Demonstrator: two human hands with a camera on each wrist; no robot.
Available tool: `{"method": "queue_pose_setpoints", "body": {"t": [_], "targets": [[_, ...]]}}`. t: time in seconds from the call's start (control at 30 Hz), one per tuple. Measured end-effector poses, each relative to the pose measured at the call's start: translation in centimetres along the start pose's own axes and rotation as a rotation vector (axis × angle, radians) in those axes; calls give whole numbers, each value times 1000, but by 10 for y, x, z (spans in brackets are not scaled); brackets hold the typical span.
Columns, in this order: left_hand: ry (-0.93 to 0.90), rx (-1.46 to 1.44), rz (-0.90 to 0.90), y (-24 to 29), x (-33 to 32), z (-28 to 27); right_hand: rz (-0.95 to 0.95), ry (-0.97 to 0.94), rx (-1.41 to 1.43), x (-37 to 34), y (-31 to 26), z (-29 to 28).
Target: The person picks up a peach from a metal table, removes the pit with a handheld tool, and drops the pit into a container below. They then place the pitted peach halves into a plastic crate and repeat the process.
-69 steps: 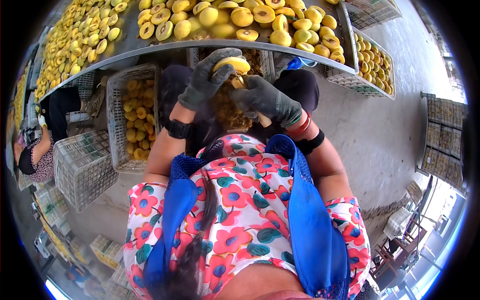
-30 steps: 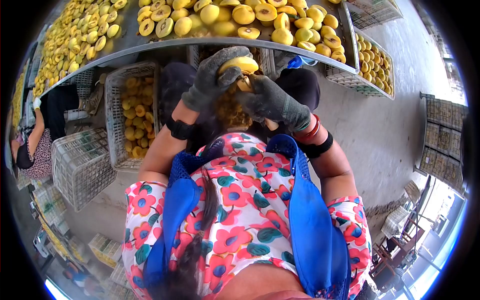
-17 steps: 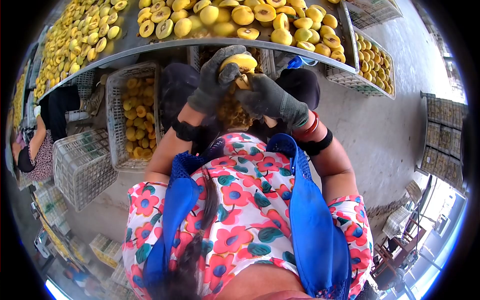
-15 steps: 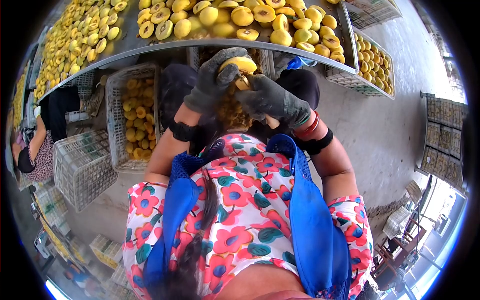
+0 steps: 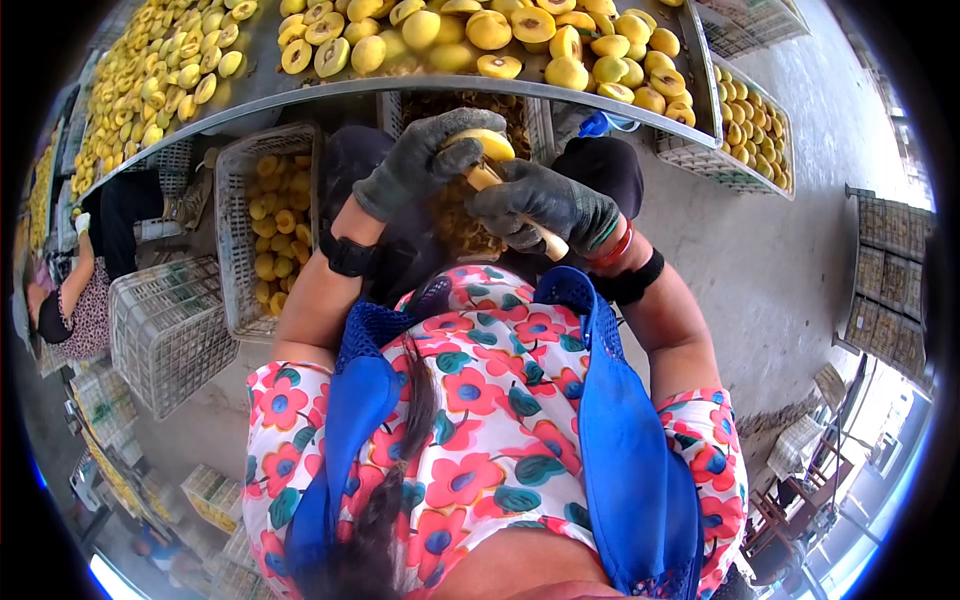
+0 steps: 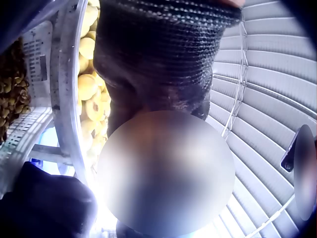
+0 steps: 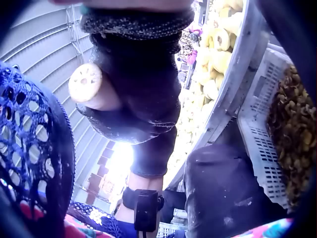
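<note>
My left hand (image 5: 412, 165), in a dark grey glove, grips a yellow peach half (image 5: 494, 146) with fingers over its back and thumb at its near side. In the right hand (image 5: 548, 202), also gloved, is a wooden-handled tool (image 5: 548, 240); its upper end points at the peach half, and its tip is hidden there. The handle's round butt (image 7: 85, 83) sticks out of the fist in the right wrist view. The left glove (image 6: 153, 59) fills the middle of the left wrist view, where a blurred disc covers the fingers. Both hands are above the lap, before the table edge.
A metal table (image 5: 330, 88) spread with halved peaches runs across the front. Below it stands a crate (image 5: 540, 130) of dark pits and scraps. Another crate (image 5: 228, 200) of peach halves is at the left, beside an upturned crate (image 5: 170, 335). Another person (image 5: 80, 290) works far left.
The left hand has shifted slightly left and down, tipping the peach half. The right hand has turned, so more of the wooden handle shows at both ends.
</note>
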State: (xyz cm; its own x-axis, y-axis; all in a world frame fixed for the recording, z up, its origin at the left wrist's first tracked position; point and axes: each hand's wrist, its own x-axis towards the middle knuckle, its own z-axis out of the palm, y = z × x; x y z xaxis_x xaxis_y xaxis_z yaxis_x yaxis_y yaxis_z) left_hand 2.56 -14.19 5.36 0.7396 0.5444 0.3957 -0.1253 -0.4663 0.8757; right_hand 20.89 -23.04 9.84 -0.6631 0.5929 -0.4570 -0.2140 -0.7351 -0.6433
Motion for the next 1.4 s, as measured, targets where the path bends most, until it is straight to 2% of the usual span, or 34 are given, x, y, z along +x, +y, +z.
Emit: {"method": "queue_pose_setpoints", "body": {"t": [0.1,0.13,0.2,0.27,0.37,0.4,0.5,0.53,0.57,0.6,0.67,0.7,0.77,0.8,0.9,0.93,1.0,1.07,1.1,1.17,1.27,1.33,1.4], "targets": [[138,6,-58,6,-1,2,-151,7,-195,-1,-1,1],[277,-138,-130,1,-2,-3,-238,6,-292,-2,-2,1],[554,-428,-275,-21,-14,-17,-285,50,-307,-3,-1,-2],[617,468,91,-35,-29,-27,-201,127,-150,4,3,-11],[503,641,-36,-71,-59,-56,-164,186,-174,13,6,-11],[498,733,113,-32,-49,-53,-181,230,-164,19,9,-10],[731,769,-84,-29,-73,-79,-182,332,-344,27,14,-8],[797,723,-183,-11,-72,-85,-184,343,-347,29,17,-9],[912,89,-409,11,-72,-87,-180,353,-381,29,20,-10],[853,498,-429,-15,-105,-123,-176,366,-414,28,22,-10],[786,1035,-425,-35,-154,-184,-228,367,-472,30,31,-21],[806,1169,-412,-25,-165,-194,-226,376,-486,28,31,-22],[839,1503,-706,-35,-205,-232,-224,392,-517,25,31,-21],[849,1670,-859,-26,-201,-232,-234,400,-522,26,32,-22],[926,1522,-659,-25,-150,-209,-242,422,-531,30,34,-26],[847,1392,-689,-22,-113,-191,-232,430,-528,30,35,-26],[670,1363,-184,-57,-70,-158,-203,459,-545,30,35,-24],[529,1166,-226,-81,-12,-112,-164,504,-581,30,34,-24],[450,1178,-409,-87,13,-86,-214,535,-652,32,38,-27],[207,1172,-418,-96,59,-50,-312,599,-790,36,50,-39],[-2,1194,-713,-127,102,-15,-449,657,-919,23,46,-40],[-164,1161,-915,-113,126,0,-430,665,-814,13,43,-40],[-129,1132,-889,-112,125,3,-407,665,-694,12,45,-34]]}}
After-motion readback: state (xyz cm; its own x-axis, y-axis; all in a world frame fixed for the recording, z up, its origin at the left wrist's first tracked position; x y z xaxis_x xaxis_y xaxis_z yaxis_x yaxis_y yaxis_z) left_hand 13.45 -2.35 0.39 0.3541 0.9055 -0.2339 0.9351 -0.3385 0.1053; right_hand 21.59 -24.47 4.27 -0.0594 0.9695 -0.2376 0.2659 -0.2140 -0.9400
